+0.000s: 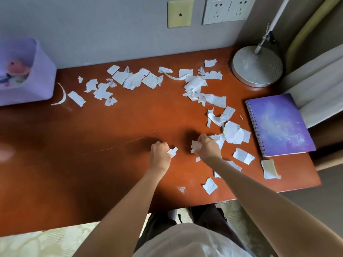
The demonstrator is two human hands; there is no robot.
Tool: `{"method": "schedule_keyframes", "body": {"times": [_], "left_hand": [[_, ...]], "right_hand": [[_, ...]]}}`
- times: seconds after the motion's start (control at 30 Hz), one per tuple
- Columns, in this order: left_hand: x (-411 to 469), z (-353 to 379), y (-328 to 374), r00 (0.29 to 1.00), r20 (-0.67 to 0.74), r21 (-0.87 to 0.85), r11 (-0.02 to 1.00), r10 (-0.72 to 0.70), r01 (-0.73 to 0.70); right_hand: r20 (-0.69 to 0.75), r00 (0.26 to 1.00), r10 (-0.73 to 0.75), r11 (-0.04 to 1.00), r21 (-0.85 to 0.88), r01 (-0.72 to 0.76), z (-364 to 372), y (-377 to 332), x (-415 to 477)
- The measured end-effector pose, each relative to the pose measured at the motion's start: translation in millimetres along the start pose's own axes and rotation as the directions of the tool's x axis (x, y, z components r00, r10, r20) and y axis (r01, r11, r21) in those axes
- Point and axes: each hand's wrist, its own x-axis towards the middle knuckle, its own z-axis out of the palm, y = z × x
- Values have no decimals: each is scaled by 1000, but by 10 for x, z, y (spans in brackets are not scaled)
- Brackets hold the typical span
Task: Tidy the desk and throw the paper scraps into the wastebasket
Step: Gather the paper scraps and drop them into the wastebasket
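Head view cuts off the surface (92,173) at its left edge, with the lilac bin (37,88) there. Loose paper scraps (133,78) line its far and right edges. The right hand (208,148) half hides a gripped bunch (194,146) in curled fingers; the left hand (160,153) pinches one scrap (173,151).

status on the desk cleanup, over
Left hand grips one paper scrap. Right hand holds a wad of scraps. Many loose scraps on desk. Nothing blocks purple bin, far left.
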Motion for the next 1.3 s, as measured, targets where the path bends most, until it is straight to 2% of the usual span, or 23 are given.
{"method": "schedule_keyframes", "body": {"times": [0.1,0.17,0.23,0.33,0.5,0.57,0.67,0.8,1.0,1.1,1.17,1.23,1.3], "left_hand": [[-13,-40,21,997,-75,-63,997,35,-40],[-30,-101,64,994,-103,-192,980,26,-45],[-77,-163,171,998,-48,-304,951,43,-56],[-153,-210,332,978,109,-312,940,179,-137],[-409,-45,636,833,433,-193,938,343,-287],[-509,110,668,787,504,-131,932,355,-337],[-640,316,644,777,550,-48,940,307,-337],[-759,459,608,816,507,55,934,278,-353],[-782,546,656,878,353,129,912,324,-389],[-772,586,675,904,295,125,925,310,-358],[-764,618,680,920,270,89,944,285,-319],[-763,633,705,942,234,11,968,240,-250],[-735,601,727,965,195,-113,982,173,-153]], "right_hand": [[-107,991,-78,996,36,82,-23,-10,-26],[-130,987,-95,983,142,113,-96,16,-58],[-132,991,-29,956,285,66,-240,105,-113],[-110,991,83,917,398,-33,-455,297,-158],[57,993,105,951,286,-117,-618,712,-415],[117,988,102,960,248,-128,-564,824,-523],[128,988,90,987,124,-106,-425,944,-607],[51,996,75,997,5,-76,-332,1001,-654],[69,989,133,991,15,-135,-317,1017,-598],[74,981,179,980,72,-184,-315,1041,-574],[82,977,199,961,178,-210,-310,1057,-557],[93,978,189,923,324,-209,-337,1055,-531],[71,979,189,905,373,-202,-372,1048,-507]]}}
